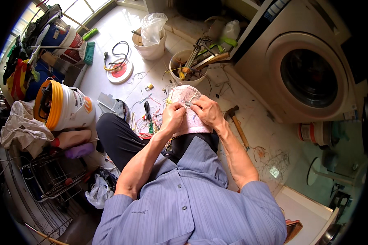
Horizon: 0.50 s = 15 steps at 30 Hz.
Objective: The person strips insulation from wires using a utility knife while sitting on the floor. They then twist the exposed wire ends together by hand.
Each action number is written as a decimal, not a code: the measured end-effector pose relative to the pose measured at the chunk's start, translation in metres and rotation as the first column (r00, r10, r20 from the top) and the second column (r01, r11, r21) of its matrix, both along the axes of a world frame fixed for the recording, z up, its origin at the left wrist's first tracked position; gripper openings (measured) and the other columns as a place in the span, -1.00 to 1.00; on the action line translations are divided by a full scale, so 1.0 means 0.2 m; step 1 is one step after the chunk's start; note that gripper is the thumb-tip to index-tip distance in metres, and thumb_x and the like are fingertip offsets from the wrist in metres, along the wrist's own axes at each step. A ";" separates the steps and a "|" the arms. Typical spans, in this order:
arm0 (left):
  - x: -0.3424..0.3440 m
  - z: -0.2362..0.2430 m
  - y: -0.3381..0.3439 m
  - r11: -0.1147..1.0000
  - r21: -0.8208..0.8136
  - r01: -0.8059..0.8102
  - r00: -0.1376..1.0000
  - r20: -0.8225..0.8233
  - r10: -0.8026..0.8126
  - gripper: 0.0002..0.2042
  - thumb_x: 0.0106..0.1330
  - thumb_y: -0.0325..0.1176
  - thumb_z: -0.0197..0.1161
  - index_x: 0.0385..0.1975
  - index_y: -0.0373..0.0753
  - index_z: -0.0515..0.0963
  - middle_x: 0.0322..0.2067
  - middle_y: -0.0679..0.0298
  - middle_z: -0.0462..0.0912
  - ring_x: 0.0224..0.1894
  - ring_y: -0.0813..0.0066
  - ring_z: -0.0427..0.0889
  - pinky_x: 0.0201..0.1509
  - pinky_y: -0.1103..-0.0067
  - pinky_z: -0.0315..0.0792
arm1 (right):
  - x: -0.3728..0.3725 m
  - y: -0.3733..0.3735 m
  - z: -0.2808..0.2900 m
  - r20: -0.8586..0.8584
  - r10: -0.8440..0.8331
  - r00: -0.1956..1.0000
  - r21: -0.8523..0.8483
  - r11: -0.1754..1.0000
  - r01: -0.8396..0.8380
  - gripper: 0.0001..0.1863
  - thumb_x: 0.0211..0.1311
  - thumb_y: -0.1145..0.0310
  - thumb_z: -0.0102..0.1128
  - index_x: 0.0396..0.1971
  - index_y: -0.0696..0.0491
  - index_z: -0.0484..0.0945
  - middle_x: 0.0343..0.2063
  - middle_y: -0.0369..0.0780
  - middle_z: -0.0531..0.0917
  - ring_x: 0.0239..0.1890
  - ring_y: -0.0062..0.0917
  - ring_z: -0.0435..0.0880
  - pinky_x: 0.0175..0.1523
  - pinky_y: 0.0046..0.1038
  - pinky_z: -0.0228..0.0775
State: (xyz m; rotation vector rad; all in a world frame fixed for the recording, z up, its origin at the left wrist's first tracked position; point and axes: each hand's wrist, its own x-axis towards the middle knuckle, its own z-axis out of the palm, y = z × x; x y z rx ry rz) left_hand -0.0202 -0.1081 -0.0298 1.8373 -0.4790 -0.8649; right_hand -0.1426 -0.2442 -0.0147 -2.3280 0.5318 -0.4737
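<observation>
My left hand [173,116] and my right hand [209,111] meet over a pink towel [188,122] that lies across my right knee. The fingers of both are closed in a pinch. Between the fingertips is a small greyish piece [188,103], with a thin pale strand beside it; its kind is too small to tell. To the right of my right hand, a claw hammer [238,127] with a wooden handle rests on the floor. Cut wires and a black coiled cable [147,110] are scattered left of my left hand.
A bucket of tools [180,65] stands ahead, beside a white bucket [150,49] with a plastic bag. A cord lies on a round lid [120,71]. The washing machine [270,77] blocks the right; a yellow-rimmed bucket [75,108] and wire rack [53,175] crowd the left.
</observation>
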 end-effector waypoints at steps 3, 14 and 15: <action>-0.02 0.00 0.02 0.998 -0.045 -0.042 0.999 -0.018 0.041 -0.83 0.16 -0.36 0.21 -0.49 -0.36 0.62 -0.60 0.35 0.56 -0.51 0.62 0.46 -0.42 0.59 0.35 | 0.00 0.02 0.02 -0.008 -0.018 1.000 -0.009 1.000 0.018 -0.81 0.17 0.28 0.30 -0.26 0.02 0.72 -0.35 -0.16 0.65 -0.29 -0.21 0.68 -0.19 -0.31 0.53; -0.08 0.04 0.13 0.990 -0.115 -0.081 0.997 -0.007 0.081 -0.83 0.16 -0.38 0.17 -0.55 -0.36 0.55 -0.67 0.42 0.47 -0.59 0.67 0.38 -0.52 0.59 0.28 | -0.03 0.04 0.00 0.012 -0.037 0.999 -0.024 0.999 0.038 -0.79 0.15 0.28 0.33 -0.24 0.03 0.72 -0.34 -0.17 0.65 -0.29 -0.23 0.68 -0.18 -0.32 0.52; -0.08 0.04 0.14 0.989 -0.117 -0.088 0.996 -0.044 0.084 -0.83 0.17 -0.39 0.17 -0.56 -0.36 0.55 -0.66 0.42 0.47 -0.59 0.67 0.37 -0.52 0.59 0.28 | -0.03 0.04 0.01 0.003 -0.039 0.999 -0.023 0.999 0.039 -0.78 0.15 0.27 0.33 -0.24 0.03 0.72 -0.34 -0.16 0.65 -0.28 -0.22 0.68 -0.17 -0.32 0.52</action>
